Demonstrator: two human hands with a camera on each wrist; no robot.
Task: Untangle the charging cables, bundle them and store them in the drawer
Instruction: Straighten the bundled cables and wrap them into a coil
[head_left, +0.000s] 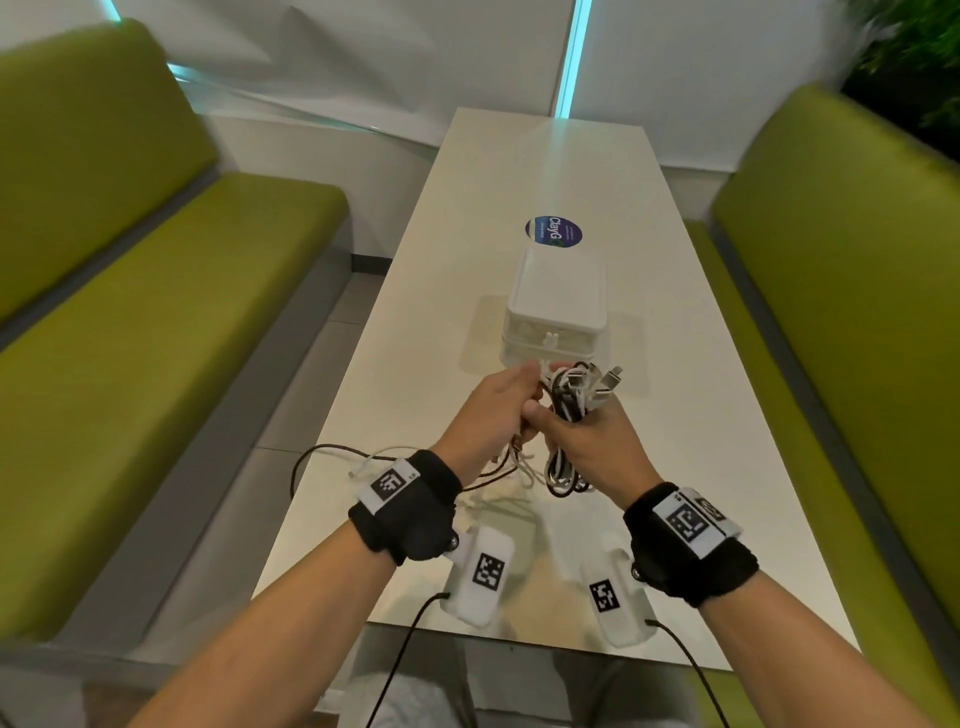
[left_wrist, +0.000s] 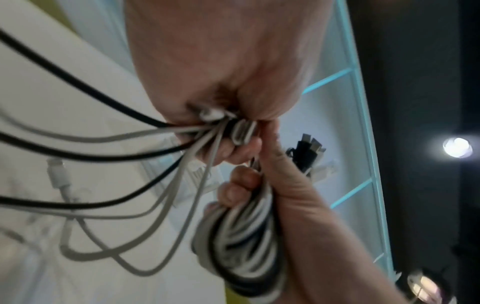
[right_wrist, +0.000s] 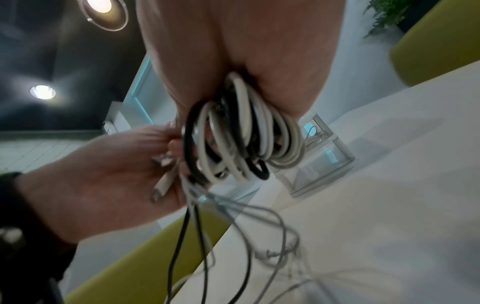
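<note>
Above the white table (head_left: 675, 415) my right hand (head_left: 582, 441) grips a coiled bundle of black and white charging cables (head_left: 566, 410), its plugs sticking up toward the drawer box. In the right wrist view the bundle's coils (right_wrist: 241, 133) hang below my palm. My left hand (head_left: 498, 410) pinches several loose cable strands (left_wrist: 182, 131) right beside the bundle. These strands trail down to the table, where the loose cable ends (head_left: 363, 462) lie near the left edge. A small white drawer box (head_left: 556, 306) stands just beyond my hands, drawers closed.
A round blue sticker (head_left: 553, 231) lies on the table behind the box. Green benches flank the table, one on the left (head_left: 156, 312) and one on the right (head_left: 831, 312). Thin black wrist-camera leads (head_left: 410, 639) hang off the near table edge.
</note>
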